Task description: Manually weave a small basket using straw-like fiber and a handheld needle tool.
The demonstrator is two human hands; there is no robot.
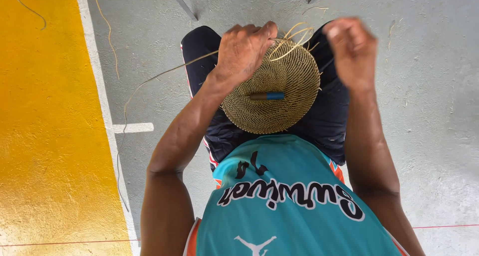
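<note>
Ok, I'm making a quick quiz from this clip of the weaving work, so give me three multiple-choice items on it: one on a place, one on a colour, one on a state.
1. Where does the round woven disc rest?
A. on the person's lap
B. on the yellow floor
C. on a table

2. What colour is the tip of the small tool lying on the disc?
A. red
B. blue
C. green

3. What is the left hand doing?
A. hanging free
B. gripping the disc's far edge
C. lying flat on the floor

Answers:
1 A, the disc lies over the dark shorts.
2 B, one end is blue, the other brown.
3 B, its fingers curl over the rim by the loose strands; the right hand is raised and blurred.
</note>
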